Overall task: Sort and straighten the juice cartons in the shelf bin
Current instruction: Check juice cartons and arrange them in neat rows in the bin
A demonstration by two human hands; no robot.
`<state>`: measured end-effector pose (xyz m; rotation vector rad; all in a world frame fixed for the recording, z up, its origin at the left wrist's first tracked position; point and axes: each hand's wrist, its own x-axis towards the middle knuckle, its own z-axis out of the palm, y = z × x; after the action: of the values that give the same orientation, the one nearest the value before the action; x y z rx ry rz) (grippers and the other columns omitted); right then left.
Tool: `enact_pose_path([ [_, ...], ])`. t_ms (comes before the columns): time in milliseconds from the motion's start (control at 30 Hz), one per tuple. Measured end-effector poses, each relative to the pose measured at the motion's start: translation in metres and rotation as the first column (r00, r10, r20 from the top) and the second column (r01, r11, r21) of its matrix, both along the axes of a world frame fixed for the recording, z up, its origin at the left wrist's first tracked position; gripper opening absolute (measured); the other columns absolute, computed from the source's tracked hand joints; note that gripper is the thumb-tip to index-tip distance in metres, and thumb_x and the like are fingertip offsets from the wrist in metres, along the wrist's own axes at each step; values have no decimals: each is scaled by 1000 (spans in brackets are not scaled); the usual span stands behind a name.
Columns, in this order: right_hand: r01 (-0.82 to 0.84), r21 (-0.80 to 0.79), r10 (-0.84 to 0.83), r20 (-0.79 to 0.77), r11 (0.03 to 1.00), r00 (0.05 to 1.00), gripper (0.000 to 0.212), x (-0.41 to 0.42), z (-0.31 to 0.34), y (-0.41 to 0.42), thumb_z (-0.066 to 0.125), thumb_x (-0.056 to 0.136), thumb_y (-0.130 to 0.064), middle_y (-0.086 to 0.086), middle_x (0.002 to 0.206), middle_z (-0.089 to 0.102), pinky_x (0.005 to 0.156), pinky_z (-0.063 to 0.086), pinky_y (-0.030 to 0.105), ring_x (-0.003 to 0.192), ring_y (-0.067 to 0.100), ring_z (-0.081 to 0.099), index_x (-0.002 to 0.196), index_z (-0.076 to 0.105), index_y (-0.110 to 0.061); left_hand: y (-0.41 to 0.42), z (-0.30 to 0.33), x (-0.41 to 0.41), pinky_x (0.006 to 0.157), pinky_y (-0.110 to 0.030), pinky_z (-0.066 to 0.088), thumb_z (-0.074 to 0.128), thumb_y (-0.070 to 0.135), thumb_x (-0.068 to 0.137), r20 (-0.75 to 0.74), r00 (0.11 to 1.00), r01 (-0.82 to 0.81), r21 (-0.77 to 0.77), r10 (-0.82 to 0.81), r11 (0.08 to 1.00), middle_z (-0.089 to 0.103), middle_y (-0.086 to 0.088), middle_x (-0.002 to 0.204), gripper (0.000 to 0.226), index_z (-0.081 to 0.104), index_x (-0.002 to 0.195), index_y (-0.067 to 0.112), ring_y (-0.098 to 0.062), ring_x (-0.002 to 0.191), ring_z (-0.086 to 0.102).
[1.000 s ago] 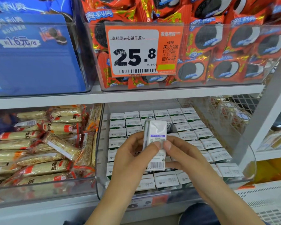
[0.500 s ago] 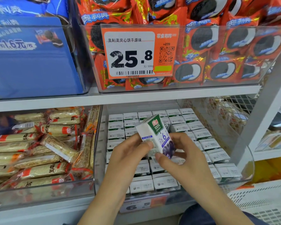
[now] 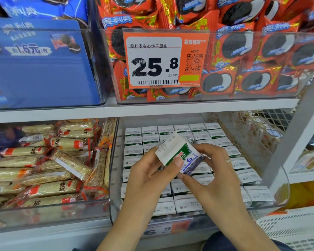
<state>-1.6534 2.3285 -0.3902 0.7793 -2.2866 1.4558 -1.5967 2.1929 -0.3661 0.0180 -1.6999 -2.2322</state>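
Head view: left hand (image 3: 149, 171) and right hand (image 3: 208, 171) both grasping tilted juice carton (image 3: 178, 153) above bin (image 3: 281, 192); rows at 12 o'clock looking straightened, this carton awaiting placing.

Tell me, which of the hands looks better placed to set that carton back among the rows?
Probably the right hand: it pinches the juice carton at its lower end, over the packed cartons. The left hand grips the top end.

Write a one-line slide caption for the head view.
Both hands hold one tilted juice carton above the clear bin.
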Motion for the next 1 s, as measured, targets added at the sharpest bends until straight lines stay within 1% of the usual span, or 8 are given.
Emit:
enact_pose_path([
  [133, -17, 18, 17, 9, 1000, 1000, 73, 1, -1, 0, 85, 67, -16, -26, 112, 49, 87, 39, 7, 108, 0, 51, 108, 41, -57, 1, 0, 0, 72, -9, 50, 69, 24, 74, -8, 1000, -27, -5, 27, 1000, 74, 7, 102, 29, 73, 101, 32, -4, 96, 68],
  [233, 4, 33, -4, -4, 999, 1000, 61, 4, 1, -3, 80, 66, -29, -25, 110, 49, 83, 39, 5, 106, -2, 52, 109, 44, -51, -2, 1, 0, 73, -10, 51, 77, 32, 70, 18, 998, -53, 33, 52, 998, 75, 6, 100, 31, 74, 101, 35, -5, 94, 69],
  [367, 74, 64, -66, -116, 995, 991, 54, 11, 3, -6, 64, 70, -46, -22, 115, 48, 81, 35, -1, 106, -10, 47, 118, 39, -46, -6, -3, -4, 71, -21, 55, 78, 42, 65, 131, 989, -99, 180, 76, 979, 75, -8, 97, 50, 71, 107, 17, -21, 91, 71],
  [467, 89, 80, -79, -118, 993, 990, 61, 11, 4, -6, 65, 70, -52, -19, 116, 48, 85, 32, -2, 110, -9, 45, 123, 40, -39, -6, -3, -6, 64, -27, 57, 64, 47, 70, 197, 980, -81, 298, 21, 951, 73, -15, 101, 64, 59, 119, 6, -23, 88, 71],
  [633, 90, 39, -83, -155, 995, 984, 55, 11, 7, -6, 66, 68, -49, -16, 110, 53, 86, 33, 0, 106, -6, 47, 118, 46, -38, -7, -6, -8, 63, -31, 59, 59, 46, 76, 242, 968, -19, 343, -68, 939, 72, -17, 101, 59, 58, 123, 10, -22, 79, 70],
  [733, 116, 18, -111, -181, 993, 977, 53, 10, 8, -4, 69, 68, -51, -10, 108, 55, 85, 34, 3, 103, 1, 51, 115, 51, -35, -7, -9, -8, 64, -31, 57, 59, 44, 79, 271, 959, 4, 281, -83, 960, 62, -30, 112, 49, 61, 120, 16, -29, 88, 67],
  [900, 154, 8, -149, -204, 988, 968, 53, 9, 10, -5, 68, 70, -54, -7, 109, 56, 84, 37, 5, 104, 6, 52, 113, 58, -25, -5, -17, -11, 70, -31, 58, 52, 37, 93, 324, 928, 129, 180, -182, 975, 72, -5, 109, 30, 67, 114, 23, -22, 99, 70],
  [1000, 147, 9, -140, -241, 989, 960, 51, 10, 11, -7, 66, 71, -55, -10, 107, 54, 82, 40, 9, 101, 5, 52, 113, 53, -29, -3, -20, -15, 69, -31, 58, 48, 31, 97, 358, 917, 124, 165, -177, 978, 74, -1, 102, 28, 75, 96, 32, -20, 96, 71],
])
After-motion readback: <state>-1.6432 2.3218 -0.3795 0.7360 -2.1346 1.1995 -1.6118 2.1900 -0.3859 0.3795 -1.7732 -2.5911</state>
